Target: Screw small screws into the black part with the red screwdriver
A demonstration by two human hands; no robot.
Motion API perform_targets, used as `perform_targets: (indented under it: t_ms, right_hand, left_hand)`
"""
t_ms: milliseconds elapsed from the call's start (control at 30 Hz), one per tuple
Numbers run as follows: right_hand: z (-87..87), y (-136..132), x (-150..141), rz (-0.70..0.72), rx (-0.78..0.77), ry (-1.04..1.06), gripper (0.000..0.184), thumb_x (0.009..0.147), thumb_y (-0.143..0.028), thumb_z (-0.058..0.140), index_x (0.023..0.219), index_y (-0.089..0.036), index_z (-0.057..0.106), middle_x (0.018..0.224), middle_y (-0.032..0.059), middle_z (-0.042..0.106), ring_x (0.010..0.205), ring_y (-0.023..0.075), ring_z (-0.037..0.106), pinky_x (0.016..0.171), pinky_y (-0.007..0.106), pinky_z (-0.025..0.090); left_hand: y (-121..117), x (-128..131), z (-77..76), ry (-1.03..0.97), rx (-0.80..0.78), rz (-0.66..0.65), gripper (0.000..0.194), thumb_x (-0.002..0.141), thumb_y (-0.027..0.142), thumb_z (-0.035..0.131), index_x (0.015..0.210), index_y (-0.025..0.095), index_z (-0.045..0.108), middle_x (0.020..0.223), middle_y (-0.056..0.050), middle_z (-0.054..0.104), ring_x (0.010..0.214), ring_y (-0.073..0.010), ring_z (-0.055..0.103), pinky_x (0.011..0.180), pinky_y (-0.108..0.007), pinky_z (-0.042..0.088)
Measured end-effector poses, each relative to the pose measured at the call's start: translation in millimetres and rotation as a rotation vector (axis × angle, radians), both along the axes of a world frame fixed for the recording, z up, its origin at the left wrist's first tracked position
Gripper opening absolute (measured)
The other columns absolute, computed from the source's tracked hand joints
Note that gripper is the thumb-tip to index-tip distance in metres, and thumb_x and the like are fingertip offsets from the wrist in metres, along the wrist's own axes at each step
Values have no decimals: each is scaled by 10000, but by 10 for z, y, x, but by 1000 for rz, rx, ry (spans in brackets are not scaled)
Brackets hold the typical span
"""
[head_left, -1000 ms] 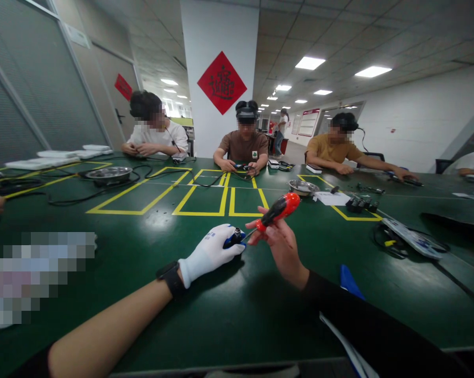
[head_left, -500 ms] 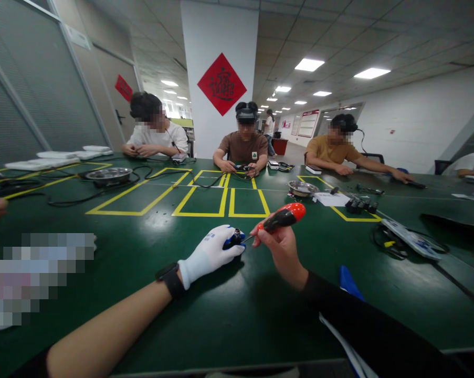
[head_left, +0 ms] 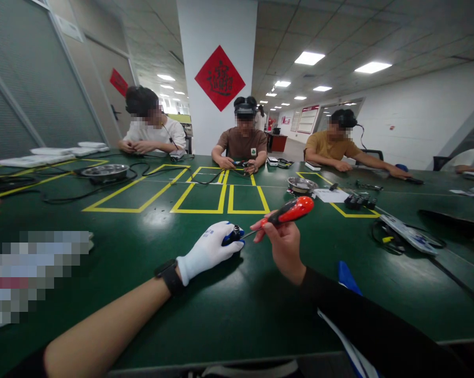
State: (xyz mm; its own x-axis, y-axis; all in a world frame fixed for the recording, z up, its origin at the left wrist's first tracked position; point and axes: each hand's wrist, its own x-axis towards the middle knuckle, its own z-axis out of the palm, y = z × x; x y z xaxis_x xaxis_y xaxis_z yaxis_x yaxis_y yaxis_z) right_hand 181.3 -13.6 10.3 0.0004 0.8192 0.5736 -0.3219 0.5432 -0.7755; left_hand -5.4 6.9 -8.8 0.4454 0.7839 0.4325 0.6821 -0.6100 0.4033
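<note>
Holding a screwdriver (head_left: 290,211) at a small black part (head_left: 231,237) over the table (head_left: 221,325).
Gloved left hand (head_left: 211,248) grips the black part, its metallic top upright; bare right hand (head_left: 286,244) grasps the screwdriver near the front of its handle. Screwdriver lies right of the black part, handle tilted up, shaft directed at it; tip contact too small to tell. Metal bowl (head_left: 302,184) sits beyond the black part, to its right.

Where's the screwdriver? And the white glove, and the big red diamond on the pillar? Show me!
Screwdriver (head_left: 287,212): head view, on the middle of its red and black handle.
White glove (head_left: 208,245): head view, on its back.
Red diamond (head_left: 220,78): head view, on the middle of its front.
</note>
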Motion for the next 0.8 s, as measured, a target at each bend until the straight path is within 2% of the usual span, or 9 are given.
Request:
perform_targets:
  t_ms: [100,200,300,367,433,500,600,700,800]
  right_hand:
    - [10,96,68,-122,-44,27,184,865,-372,566,856,-191,540,653,-18,664,461,106,559,478,235,443]
    - [-36,261,167,-152,-162,-135,294,838,-405,566,659,-172,548,530,-31,566,456,106,505,501,240,415]
    - [-124,393,229,-130,-240,-623,369,810,-401,567,529,-166,527,490,-26,506,469,109,465,521,250,357]
    - [-178,435,231,-175,-189,-974,401,805,-397,564,481,-168,516,482,-19,493,490,114,459,538,255,315]
    - [-216,447,205,-250,-124,-1216,438,825,-418,533,465,-169,524,493,-3,511,524,124,478,554,260,293]
    - [-240,444,158,-294,-90,-1360,485,857,-458,481,472,-171,549,508,14,544,541,133,501,560,262,289]
    - [-279,439,76,-329,-56,-1445,543,878,-509,436,475,-170,571,532,47,583,586,157,541,585,269,304]
    - [-312,469,17,-359,-22,-1430,564,885,-513,433,455,-168,551,563,82,594,685,193,565,629,282,315]
    - [-240,530,14,-321,-12,-1384,587,915,-495,395,441,-172,518,526,55,562,636,169,548,616,269,330]
  left_hand:
    - [9,-4,6,12,4,-14,277,857,446,534,906,190,628,899,-47,624,890,-220,574,865,-353,449]
    - [10,-8,5,4,-1,-16,285,856,446,539,957,199,640,925,-45,631,912,-219,577,884,-355,447]
    - [7,-8,1,3,-2,-24,295,860,444,537,990,201,640,942,-46,633,911,-216,579,878,-354,453]
    - [5,-5,1,7,9,-17,310,861,452,533,1006,199,638,954,-51,633,918,-221,578,886,-365,451]
    - [3,-2,3,13,38,-11,314,858,451,537,1015,198,637,976,-57,633,944,-228,572,912,-380,440]
    - [3,-1,1,24,72,-18,291,859,429,537,1003,196,638,992,-60,631,957,-229,568,923,-385,437]
    - [11,-8,-22,48,101,-2,272,864,412,526,953,182,640,971,-71,632,951,-234,574,923,-390,445]
    - [29,-20,-59,68,112,54,304,848,443,541,933,168,642,999,-98,645,1038,-272,562,999,-426,404]
    - [35,-25,-70,63,108,75,320,838,456,548,939,167,641,1041,-111,652,1097,-285,545,1045,-430,370]
